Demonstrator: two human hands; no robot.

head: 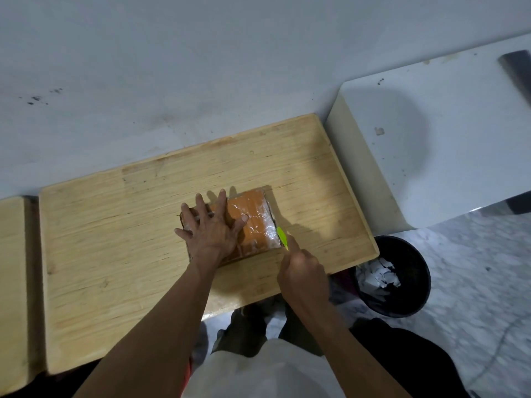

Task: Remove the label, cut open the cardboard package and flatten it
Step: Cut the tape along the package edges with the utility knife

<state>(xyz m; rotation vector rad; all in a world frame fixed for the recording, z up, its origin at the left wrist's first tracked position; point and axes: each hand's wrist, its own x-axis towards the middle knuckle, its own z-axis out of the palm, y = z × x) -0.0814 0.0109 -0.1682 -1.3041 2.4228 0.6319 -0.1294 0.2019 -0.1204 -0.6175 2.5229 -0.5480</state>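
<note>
An orange cardboard package, wrapped in shiny clear tape, lies flat on a wooden table. My left hand presses down on its left half with the fingers spread. My right hand grips a small cutter with a lime-green handle. The cutter's tip rests against the package's right edge, near the front right corner. The blade itself is too small to make out.
A black bin holding torn white paper scraps stands on the floor at the table's right front corner. A white surface adjoins the table on the right. A second wooden top sits at the far left. A white wall rises behind.
</note>
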